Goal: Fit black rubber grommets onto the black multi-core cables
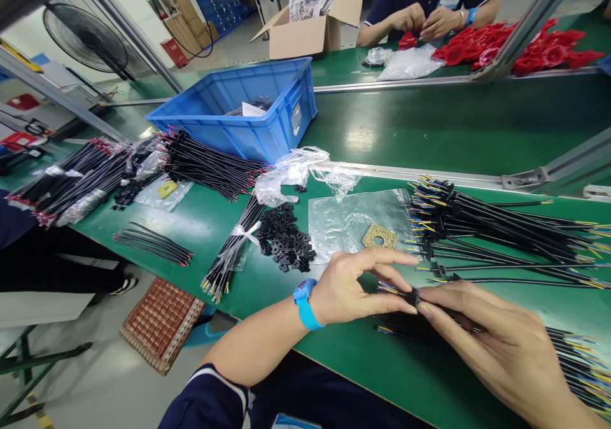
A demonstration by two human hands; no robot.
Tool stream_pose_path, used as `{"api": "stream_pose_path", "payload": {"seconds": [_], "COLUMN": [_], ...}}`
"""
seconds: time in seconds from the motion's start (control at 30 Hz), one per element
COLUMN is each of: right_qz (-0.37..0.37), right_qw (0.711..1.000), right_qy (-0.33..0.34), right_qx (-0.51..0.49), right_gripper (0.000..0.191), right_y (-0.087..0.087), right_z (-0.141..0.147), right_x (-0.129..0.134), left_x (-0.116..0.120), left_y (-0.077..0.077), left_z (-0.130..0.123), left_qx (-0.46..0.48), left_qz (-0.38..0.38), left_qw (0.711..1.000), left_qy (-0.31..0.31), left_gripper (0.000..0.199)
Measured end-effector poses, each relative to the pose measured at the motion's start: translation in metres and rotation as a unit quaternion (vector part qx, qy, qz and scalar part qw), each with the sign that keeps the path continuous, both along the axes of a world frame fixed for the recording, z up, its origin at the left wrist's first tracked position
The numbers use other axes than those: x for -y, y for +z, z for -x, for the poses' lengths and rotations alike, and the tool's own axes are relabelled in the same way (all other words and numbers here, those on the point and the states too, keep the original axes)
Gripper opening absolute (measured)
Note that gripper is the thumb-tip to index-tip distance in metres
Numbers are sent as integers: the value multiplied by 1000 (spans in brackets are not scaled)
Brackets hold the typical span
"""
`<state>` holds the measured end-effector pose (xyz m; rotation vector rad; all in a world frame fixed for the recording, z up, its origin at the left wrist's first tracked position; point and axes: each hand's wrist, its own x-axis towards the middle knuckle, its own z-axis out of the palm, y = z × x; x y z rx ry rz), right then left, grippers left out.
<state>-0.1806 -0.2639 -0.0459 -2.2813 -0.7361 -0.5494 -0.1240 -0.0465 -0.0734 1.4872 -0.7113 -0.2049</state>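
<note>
My left hand (351, 286), a blue band on its wrist, pinches a small black plastic clip (411, 297) between thumb and fingers. Coloured wire ends of a black cable (389, 287) stick out beside the clip. My right hand (496, 340) is closed on the same cable on the other side, its fingertips meeting the clip; most of the cable is hidden by that hand. Under and beside my hands lie more black cables (580, 362). A pile of cables with clips on them (506, 225) lies just beyond my right hand.
Loose black clips (286, 238) lie heaped near a tied cable bundle (233, 247). A yellow sponge (379, 236) rests on a clear plastic bag (334, 222). Behind stand a blue crate (286, 123) and a metal rail (429, 177). Across, a co-worker's hands (424, 21) handle red parts (477, 44).
</note>
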Motion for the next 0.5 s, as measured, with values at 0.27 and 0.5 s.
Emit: {"api": "stream_pose_path", "payload": {"seconds": [0.27,0.5], "right_qz": [221,262], "right_qw": [947,922], "right_qy": [-148,-202], "right_qx": [182,200], "right_gripper": [14,33], "right_y": [-26,-45], "right_z": [-31,-45], "right_x": [69,81], "left_x": [-30,-82], "left_y": [11,25], "left_z": [-32,-62], "left_qx": [139,206], "left_qz": [-1,4], "left_qw": [962,867], "left_qy": [233,455], "left_gripper": [56,27]}}
